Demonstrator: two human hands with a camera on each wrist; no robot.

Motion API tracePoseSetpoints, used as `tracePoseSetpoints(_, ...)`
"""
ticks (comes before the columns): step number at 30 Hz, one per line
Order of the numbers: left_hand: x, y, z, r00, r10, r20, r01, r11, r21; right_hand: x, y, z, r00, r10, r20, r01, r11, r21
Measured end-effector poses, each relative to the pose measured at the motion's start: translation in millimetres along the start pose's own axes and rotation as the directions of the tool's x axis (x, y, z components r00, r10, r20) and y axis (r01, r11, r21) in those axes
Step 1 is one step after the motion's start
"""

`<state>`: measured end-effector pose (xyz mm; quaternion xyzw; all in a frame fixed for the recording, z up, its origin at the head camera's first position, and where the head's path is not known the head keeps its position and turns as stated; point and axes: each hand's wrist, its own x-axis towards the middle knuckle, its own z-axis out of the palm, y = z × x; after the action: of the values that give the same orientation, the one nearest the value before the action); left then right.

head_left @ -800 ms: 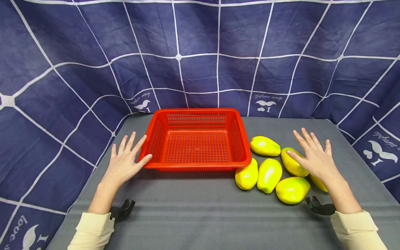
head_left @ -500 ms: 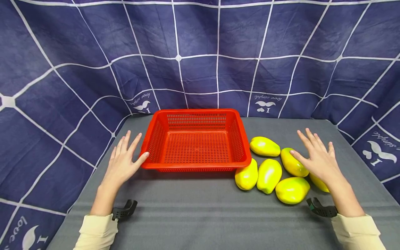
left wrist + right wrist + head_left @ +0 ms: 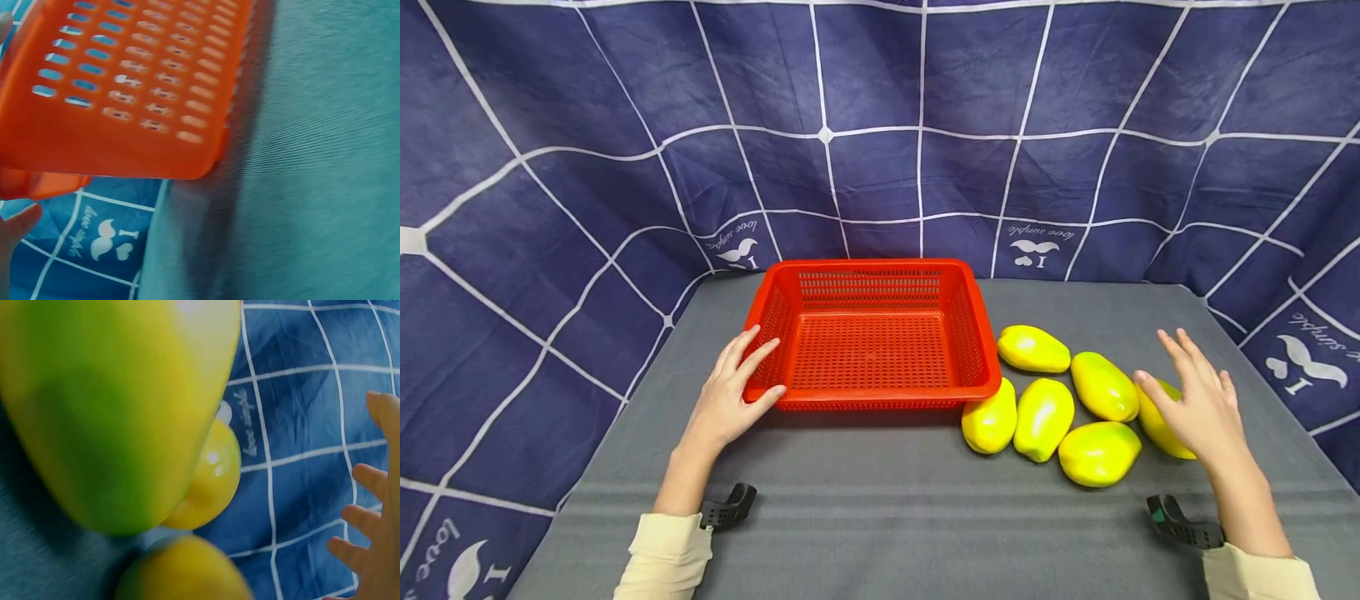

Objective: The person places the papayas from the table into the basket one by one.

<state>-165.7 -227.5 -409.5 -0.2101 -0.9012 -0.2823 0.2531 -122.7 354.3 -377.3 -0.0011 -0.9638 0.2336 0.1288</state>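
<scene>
My left hand (image 3: 727, 398) is at the near left corner of a red slotted plastic basket (image 3: 887, 395). Its spread fingers overlap the rim in the head view; nothing is in its grasp. The left wrist view shows the basket's slotted side (image 3: 112, 147) close up, with parts of the hand at the left edge. Several glossy yellow-green oblong fruits, mango-like, lie right of the basket. My right hand (image 3: 1202, 408), fingers spread and bare, overlaps the rightmost fruit (image 3: 1161, 429). In the right wrist view a large fruit (image 3: 125, 412) fills the upper left, apart from the fingers (image 3: 362, 519).
A grey cloth (image 3: 880, 508) covers the table. Behind and at both sides hangs a blue curtain (image 3: 970, 175) with white grid lines. One fruit (image 3: 990, 421) lies against the basket's near right corner; another fruit (image 3: 1033, 348) lies farther back.
My left hand has moved right and toward me, from outside the basket's left side to over its near left corner. The right hand has shifted right and toward me, uncovering more fruit.
</scene>
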Motion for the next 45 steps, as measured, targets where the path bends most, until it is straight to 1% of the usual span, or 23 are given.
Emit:
tracePoseSetpoints(3, -1.8, 0.0, 4.2, 1.0, 0.001, 0.001, -0.001, 1.0, -0.006, -7.2, 7.8, 2.9, 0.999, 0.029, -0.02, -0.029, 0.999, 0.025)
tracePoseSetpoints(6, -1.4, 0.9, 6.8, 1.0, -0.006, -0.018, 0.006, 1.0, -0.012, -15.4, 16.0, 6.7, 0.998, 0.061, -0.029, -0.059, 0.997, 0.054)
tracePoseSetpoints(11, -0.9, 1.4, 11.8, 0.998, -0.03, -0.056, 0.03, 1.0, 0.001, -26.7, 26.8, 17.1, 0.988, 0.132, -0.077, -0.122, 0.985, 0.121)
tracePoseSetpoints(15, -1.9, 0.8, 15.6, 0.993, -0.039, -0.114, 0.037, 0.999, -0.015, -31.1, 31.8, 27.9, 0.973, 0.213, -0.091, -0.195, 0.965, 0.173)
tracePoseSetpoints(19, -3.3, -0.2, 18.7, 0.981, -0.033, -0.191, 0.027, 0.999, -0.036, -32.1, 35.0, 36.0, 0.957, 0.263, -0.119, -0.23, 0.943, 0.239)
tracePoseSetpoints(23, -3.3, -1.0, 22.6, 0.965, -0.025, -0.261, 0.011, 0.998, -0.057, -34.8, 36.5, 41.1, 0.937, 0.308, -0.165, -0.249, 0.919, 0.305)
tracePoseSetpoints(26, -2.0, -2.3, 27.7, 0.944, 0.001, -0.329, -0.026, 0.997, -0.073, -36.9, 37.7, 44.6, 0.909, 0.363, -0.207, -0.274, 0.892, 0.361)
tracePoseSetpoints(28, -0.5, -3.1, 31.9, 0.923, 0.021, -0.385, -0.059, 0.994, -0.088, -37.6, 39.3, 46.2, 0.889, 0.391, -0.238, -0.277, 0.874, 0.4)
tracePoseSetpoints(30, 0.9, -3.8, 36.3, 0.896, 0.038, -0.442, -0.091, 0.991, -0.101, -37.9, 40.9, 46.9, 0.874, 0.409, -0.263, -0.272, 0.86, 0.432)
tracePoseSetpoints(33, 2.2, -4.9, 41.4, 0.862, 0.05, -0.505, -0.124, 0.986, -0.113, -38.2, 43.8, 47.1, 0.872, 0.411, -0.267, -0.264, 0.853, 0.45)
tracePoseSetpoints(35, 2.2, -6.0, 43.9, 0.848, 0.052, -0.528, -0.133, 0.984, -0.117, -38.1, 45.5, 47.5, 0.87, 0.418, -0.261, -0.266, 0.845, 0.464)
tracePoseSetpoints(38, 1.3, -6.6, 46.3, 0.843, 0.036, -0.537, -0.128, 0.982, -0.135, -37.1, 47.4, 48.4, 0.86, 0.443, -0.254, -0.279, 0.824, 0.493)
tracePoseSetpoints(39, 0.6, -6.4, 47.0, 0.843, 0.02, -0.538, -0.12, 0.981, -0.152, -36.6, 47.9, 48.9, 0.855, 0.454, -0.253, -0.284, 0.816, 0.503)
tracePoseSetpoints(41, -1.5, -5.1, 48.2, 0.844, -0.033, -0.535, -0.098, 0.972, -0.215, -35.5, 48.5, 49.9, 0.844, 0.474, -0.249, -0.297, 0.802, 0.519)
tracePoseSetpoints(43, -3.9, -2.9, 49.4, 0.844, -0.103, -0.526, -0.071, 0.951, -0.301, -34.5, 48.7, 50.6, 0.837, 0.488, -0.247, -0.306, 0.792, 0.528)
tracePoseSetpoints(45, -6.2, -0.3, 50.5, 0.841, -0.173, -0.512, -0.044, 0.922, -0.385, -33.8, 48.6, 51.0, 0.833, 0.493, -0.251, -0.307, 0.789, 0.531)
